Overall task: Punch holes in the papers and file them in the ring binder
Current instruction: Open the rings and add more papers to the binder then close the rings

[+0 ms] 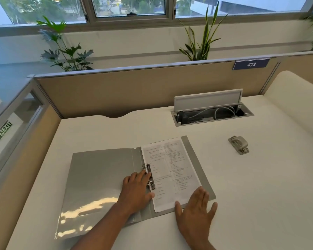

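A grey ring binder [98, 177] lies open on the white desk. Printed papers [170, 170] lie on its right half, threaded on the metal ring mechanism [150, 175] at the spine. My left hand [136, 192] rests on the spine with its fingertips touching the ring mechanism. My right hand [195, 208] lies flat with straight fingers on the papers' lower right corner and the binder's edge. A grey metal hole punch [239, 145] stands apart on the desk to the right, touched by neither hand.
An open cable tray [211, 114] with its lid raised sits in the desk at the back right. Beige partition panels [134, 87] enclose the desk at the back and left. Potted plants stand behind the partition.
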